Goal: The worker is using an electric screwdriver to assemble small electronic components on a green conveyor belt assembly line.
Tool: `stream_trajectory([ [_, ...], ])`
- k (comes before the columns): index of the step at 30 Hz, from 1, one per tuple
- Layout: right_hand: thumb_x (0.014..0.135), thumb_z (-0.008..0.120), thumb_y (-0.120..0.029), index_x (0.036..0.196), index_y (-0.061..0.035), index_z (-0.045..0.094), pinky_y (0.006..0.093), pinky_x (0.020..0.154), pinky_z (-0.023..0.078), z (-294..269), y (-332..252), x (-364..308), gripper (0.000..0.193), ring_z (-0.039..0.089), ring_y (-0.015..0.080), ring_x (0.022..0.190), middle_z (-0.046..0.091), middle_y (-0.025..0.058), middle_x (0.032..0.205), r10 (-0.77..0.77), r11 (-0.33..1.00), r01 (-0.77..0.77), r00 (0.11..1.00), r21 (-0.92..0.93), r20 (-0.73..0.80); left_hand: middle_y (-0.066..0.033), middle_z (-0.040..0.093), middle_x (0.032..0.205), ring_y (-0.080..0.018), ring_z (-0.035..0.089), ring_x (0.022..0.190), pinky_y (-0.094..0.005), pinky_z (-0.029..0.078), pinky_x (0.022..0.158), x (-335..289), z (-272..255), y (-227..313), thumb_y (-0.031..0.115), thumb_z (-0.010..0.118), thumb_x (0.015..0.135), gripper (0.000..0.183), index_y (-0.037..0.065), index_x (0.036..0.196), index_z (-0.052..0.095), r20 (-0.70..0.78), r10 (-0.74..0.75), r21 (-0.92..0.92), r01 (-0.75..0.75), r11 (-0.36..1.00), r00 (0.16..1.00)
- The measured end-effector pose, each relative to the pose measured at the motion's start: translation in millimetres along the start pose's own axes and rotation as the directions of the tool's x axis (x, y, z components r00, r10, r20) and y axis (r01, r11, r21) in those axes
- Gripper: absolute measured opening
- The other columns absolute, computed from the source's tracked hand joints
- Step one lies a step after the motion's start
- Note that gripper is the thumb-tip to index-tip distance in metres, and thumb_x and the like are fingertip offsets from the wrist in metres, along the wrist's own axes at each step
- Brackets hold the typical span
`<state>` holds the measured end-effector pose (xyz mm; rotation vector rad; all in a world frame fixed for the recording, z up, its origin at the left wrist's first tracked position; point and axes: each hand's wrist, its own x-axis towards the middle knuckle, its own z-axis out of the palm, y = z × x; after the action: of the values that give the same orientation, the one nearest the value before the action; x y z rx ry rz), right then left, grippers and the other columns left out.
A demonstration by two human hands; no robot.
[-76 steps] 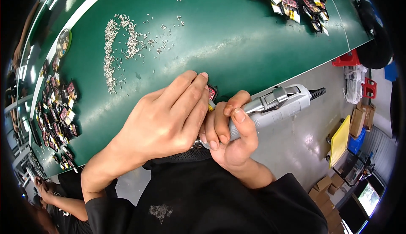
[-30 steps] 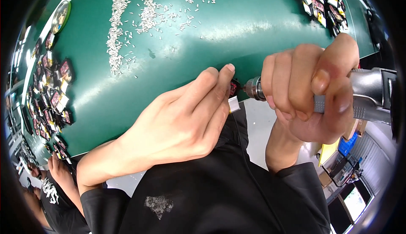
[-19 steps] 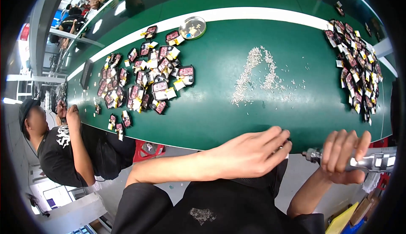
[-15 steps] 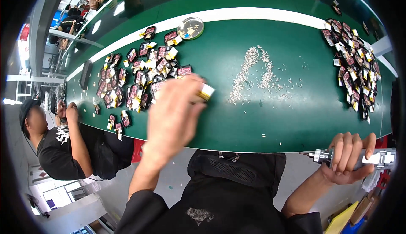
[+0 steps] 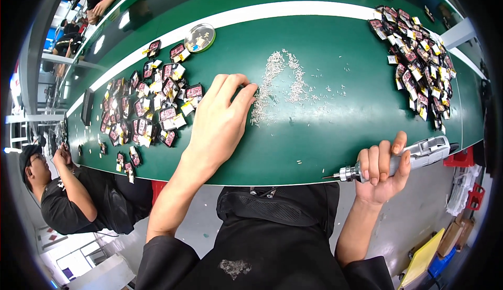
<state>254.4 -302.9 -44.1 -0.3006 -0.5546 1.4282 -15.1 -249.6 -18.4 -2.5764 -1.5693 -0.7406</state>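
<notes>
My left hand (image 5: 220, 117) reaches over the green worktable (image 5: 262, 156). Its thumb and index finger come together at the left edge of a loose pile of small silvery screws (image 5: 272, 72). Whether a screw sits between the fingertips is too small to see. My right hand (image 5: 385, 167) is wrapped round a grey electric screwdriver (image 5: 427, 154), held over the table's near edge. The thin bit points left, apart from any part. Left of my left hand lie many small black parts (image 5: 168, 114) with pinkish faces and white-and-yellow tabs.
Another heap of such black parts (image 5: 419, 62) lies at the right. A round shallow dish (image 5: 199, 37) with small pieces stands at the back left, by a white strip (image 5: 293, 8). A seated co-worker (image 5: 73, 195) is at the left. A dark bar (image 5: 87, 106) stands near them.
My left hand has moved right from the black parts to the screw pile; the tabbed part by its fingers is no longer there. My right hand has brought the screwdriver up and left in the view.
</notes>
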Motion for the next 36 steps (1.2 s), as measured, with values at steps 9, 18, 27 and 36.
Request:
stream_trajectory([
  [9,0.098,0.042,-0.026,0.091,-0.008,0.04,0.0252,0.043,0.037,-2,-2,0,0.02,0.034,0.0081,0.037,0.036,-0.0028,0.049,0.002,0.999,-0.003,1.0,0.05,0.017,-0.0126,0.054,0.082,-0.0274,0.056,0.073,-0.0352,0.045,0.063,23,6,-11,-0.006,0.062,0.075,0.013,-0.001,0.084,0.053,0.043,0.098,-0.012,-0.098,0.995,0.994],
  [18,0.097,0.042,-0.025,0.09,-0.0072,0.041,0.0268,0.041,0.037,-3,-7,-8,0.019,0.034,0.0089,0.037,0.036,-0.002,0.049,0.013,0.997,-0.013,1.0,0.071,-0.005,-0.0104,0.059,0.077,-0.0251,0.057,0.068,-0.034,0.046,0.059,11,2,-8,-0.007,0.065,0.071,0.016,0.0,0.082,0.056,-0.048,0.013,-0.098,-0.018,0.995,0.999],
  [27,0.099,0.036,-0.031,0.095,-0.0088,0.044,0.0286,0.047,0.039,26,-2,3,0.024,0.036,0.0103,0.04,0.037,-0.0018,0.052,-0.03,0.988,0.016,0.996,0.156,0.087,-0.0126,0.063,0.086,-0.0132,0.058,0.074,-0.0231,0.047,0.067,-41,-12,62,-0.012,0.063,0.078,0.009,-0.007,0.085,0.061,0.162,-0.407,-0.871,0.324,0.369,0.899],
  [36,0.096,0.046,-0.026,0.092,-0.0025,0.05,0.0249,0.046,0.035,75,8,5,0.024,0.036,0.0093,0.039,0.039,-0.001,0.051,-0.123,0.974,0.104,0.989,0.201,0.084,-0.0151,0.061,0.085,-0.0138,0.057,0.071,-0.0226,0.045,0.061,-58,-5,98,0.003,0.056,0.09,0.012,-0.007,0.088,0.06,0.349,-0.317,-0.934,0.302,-0.188,0.882],
])
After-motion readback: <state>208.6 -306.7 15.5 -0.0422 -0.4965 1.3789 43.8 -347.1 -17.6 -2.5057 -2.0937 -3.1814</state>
